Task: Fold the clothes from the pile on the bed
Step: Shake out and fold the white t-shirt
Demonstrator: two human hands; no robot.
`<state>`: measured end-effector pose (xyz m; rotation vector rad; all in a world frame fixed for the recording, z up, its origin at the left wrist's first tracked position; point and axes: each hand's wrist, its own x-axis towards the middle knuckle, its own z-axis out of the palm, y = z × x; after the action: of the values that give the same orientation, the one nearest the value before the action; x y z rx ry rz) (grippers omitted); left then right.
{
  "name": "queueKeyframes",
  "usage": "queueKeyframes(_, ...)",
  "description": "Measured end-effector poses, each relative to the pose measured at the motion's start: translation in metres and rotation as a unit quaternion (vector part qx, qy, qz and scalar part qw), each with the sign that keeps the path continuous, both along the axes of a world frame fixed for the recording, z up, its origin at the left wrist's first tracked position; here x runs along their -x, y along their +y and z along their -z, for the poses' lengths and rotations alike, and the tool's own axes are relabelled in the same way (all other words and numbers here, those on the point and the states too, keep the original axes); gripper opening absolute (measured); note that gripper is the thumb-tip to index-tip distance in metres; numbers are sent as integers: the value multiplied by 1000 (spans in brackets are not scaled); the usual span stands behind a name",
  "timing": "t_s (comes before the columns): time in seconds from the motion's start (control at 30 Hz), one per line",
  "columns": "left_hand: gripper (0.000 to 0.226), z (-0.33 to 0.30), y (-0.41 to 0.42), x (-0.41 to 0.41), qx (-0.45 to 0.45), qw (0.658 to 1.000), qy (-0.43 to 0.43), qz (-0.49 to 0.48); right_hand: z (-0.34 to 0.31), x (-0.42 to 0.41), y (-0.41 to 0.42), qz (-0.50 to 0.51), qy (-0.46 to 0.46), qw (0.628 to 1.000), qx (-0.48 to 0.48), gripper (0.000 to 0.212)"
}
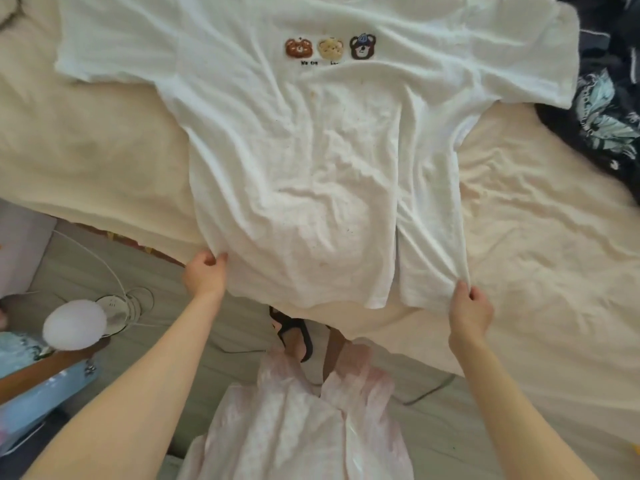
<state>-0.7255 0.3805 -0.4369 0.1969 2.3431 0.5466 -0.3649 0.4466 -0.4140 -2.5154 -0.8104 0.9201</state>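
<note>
White T-shirt (311,161) lies spread, unfolded, across frame centre on the bed (536,237). Left hand (206,273) and right hand (471,311) each pinch a hem corner. Dark garments (606,109), upper right, probably await folding.

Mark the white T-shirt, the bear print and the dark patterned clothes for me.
White T-shirt (311,174), head view, middle of its front.
Bear print (330,47), head view, the middle bear.
Dark patterned clothes (602,126), head view, pale leaf pattern.
</note>
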Motion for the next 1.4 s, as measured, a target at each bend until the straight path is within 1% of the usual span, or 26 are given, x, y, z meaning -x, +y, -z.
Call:
queueKeyframes(0.07, 23, 0, -9, 4, -21, 1000, 2, -2, -1, -7, -3, -4, -27, 1000, -5, 29)
queueKeyframes(0.17, 14, -10, -30, 9, -37, 999, 9, -31, -9, -19, -5, -5, -76, 997, -14, 34)
queueKeyframes(0.2, 19, -16, -38, 12, -46, 998, 14, -32, -15, -25, -4, -5, -97, 995, -14, 34)
queueKeyframes(0.27, 25, -27, -51, 21, -60, 998, 32, -10, -28, -41, 0, -5, -135, 991, -17, 34)
queueKeyframes(0.37, 26, -44, -62, 36, -59, 995, 65, 39, -45, -65, 3, -25, -167, 985, -16, 31)
queueKeyframes(0.47, 28, -53, -66, 39, -24, 989, 98, 105, -49, -76, 4, -48, -166, 985, 1, 31)
queueKeyframes(0.53, 28, -56, -68, 34, -11, 987, 104, 123, -46, -75, 3, -46, -152, 987, 16, 33)
queueKeyframes(0.6, 32, -57, -68, 25, -23, 991, 64, 118, -41, -71, 2, -41, -128, 991, 29, 36)
queueKeyframes(0.7, 41, -56, -73, 13, -27, 993, -17, 116, -34, -71, -6, -62, -84, 994, 43, 39)
queueKeyframes(0.77, 40, -56, -82, 12, -12, 992, -70, 106, -32, -75, -11, -64, -60, 995, 49, 35)
queueKeyframes(0.87, 38, -60, -100, 14, 3, 989, -140, 42, -34, -82, -12, -42, -54, 997, 46, 24)
queueKeyframes(0.93, 39, -63, -103, 16, 23, 988, -150, 9, -35, -83, -12, -41, -58, 996, 57, 24)
queueKeyframes(1.0, 36, -63, -103, 18, 58, 984, -166, -30, -35, -82, -14, -45, -65, 992, 94, 25)
queueKeyframes(1.07, 33, -63, -106, 15, 113, 975, -187, -36, -35, -78, -15, -41, -69, 987, 142, 25)
queueKeyframes(1.13, 34, -63, -108, 8, 170, 968, -181, -21, -41, -67, -10, -38, -81, 980, 176, 30)
queueKeyframes(1.2, 41, -64, -104, 1, 190, 971, -147, -9, -48, -53, -2, -91, -112, 974, 177, 41)
queueKeyframes(1.27, 42, -68, -90, -3, 183, 977, -107, 23, -56, -35, 8, -190, -133, 961, 149, 50)
queueKeyframes(1.33, 41, -73, -69, -2, 160, 981, -96, 59, -65, -14, 21, -285, -152, 938, 124, 56)
queueKeyframes(1.4, 38, -78, -46, 3, 120, 985, -98, 73, -72, 9, 36, -360, -158, 913, 114, 59)
